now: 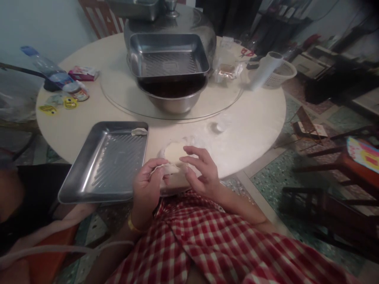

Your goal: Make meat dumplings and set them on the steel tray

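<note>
A folded dumpling (pixel 170 169) with a pleated pale edge is between my two hands, just above the near table edge. My left hand (pixel 148 183) is closed on its left end, thumb in front. At the other end, my right hand (pixel 204 173) has its thumb and a fingertip around the dough, while its upper fingers stay lifted. Just beyond lies a flat round wrapper (pixel 174 152) on the floured tabletop. Left of my hands a metal tray (pixel 115 157) overhangs the table edge, with one finished-looking dumpling (pixel 139 131) in its far right corner.
A glass turntable (pixel 118 96) bears a metal bowl (pixel 174 103) with another tray (pixel 170 55) resting over it, before a large pot (pixel 204 27). A plastic bottle (pixel 50 69) stands left. Cling-film roll (pixel 266 69) and white basket (pixel 286 75) are right.
</note>
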Available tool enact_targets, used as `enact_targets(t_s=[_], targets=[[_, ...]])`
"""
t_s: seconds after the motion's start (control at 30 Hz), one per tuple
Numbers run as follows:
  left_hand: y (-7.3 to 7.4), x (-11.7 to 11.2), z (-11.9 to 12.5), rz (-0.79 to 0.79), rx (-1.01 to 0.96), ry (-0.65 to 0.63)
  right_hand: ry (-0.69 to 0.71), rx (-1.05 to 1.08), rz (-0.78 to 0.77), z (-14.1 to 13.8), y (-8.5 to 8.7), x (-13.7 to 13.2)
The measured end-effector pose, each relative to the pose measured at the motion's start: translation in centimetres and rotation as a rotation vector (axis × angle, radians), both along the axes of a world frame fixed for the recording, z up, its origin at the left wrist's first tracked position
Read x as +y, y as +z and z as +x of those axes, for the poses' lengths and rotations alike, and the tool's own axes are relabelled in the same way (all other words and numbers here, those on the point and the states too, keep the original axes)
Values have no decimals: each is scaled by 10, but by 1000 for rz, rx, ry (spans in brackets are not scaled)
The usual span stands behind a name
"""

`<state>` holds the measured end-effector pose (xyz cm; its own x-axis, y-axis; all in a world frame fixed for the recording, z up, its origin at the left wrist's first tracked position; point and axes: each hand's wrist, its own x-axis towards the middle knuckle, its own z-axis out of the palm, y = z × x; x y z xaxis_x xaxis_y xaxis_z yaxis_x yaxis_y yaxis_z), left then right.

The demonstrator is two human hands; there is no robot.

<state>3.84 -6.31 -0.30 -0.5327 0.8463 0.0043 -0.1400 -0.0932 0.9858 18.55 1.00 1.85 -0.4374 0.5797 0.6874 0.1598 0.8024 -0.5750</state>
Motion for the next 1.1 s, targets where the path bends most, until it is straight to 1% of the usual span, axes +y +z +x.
enact_targets(t_s=[0.07, 0.13, 0.23, 0.33, 0.43, 0.5, 0.67, 0.73, 0.83, 0.9, 1.1], targets=[[3, 2, 2, 8, -16, 1, 16, 25, -91, 1, -3, -1], [6, 3, 5, 30, -30, 1, 41, 43, -142, 0, -6, -1], [10, 5, 8, 68, -58, 20, 61, 68, -163, -3, -9, -2], [11, 7, 10, 73, -80, 22, 53, 79, -131, -5, -9, -3], [9, 7, 9, 38, -61, 16, 30, 62, -88, -6, -9, -3], [6, 6, 7, 35, -29, -10, 34, 59, -93, -6, -9, -3], [-1, 5, 4, 47, 18, -63, 52, 108, -168, -2, -6, 2], [-2, 4, 3, 64, 43, -86, 67, 94, -219, 0, -3, 6], [-5, 3, 1, 100, 112, -104, 134, 43, -274, 3, 0, 11], [-7, 3, 0, 117, 152, -94, 155, 11, -258, 5, 1, 12], [-5, 3, 1, 96, 176, -82, 118, -39, -146, 5, 2, 10]])
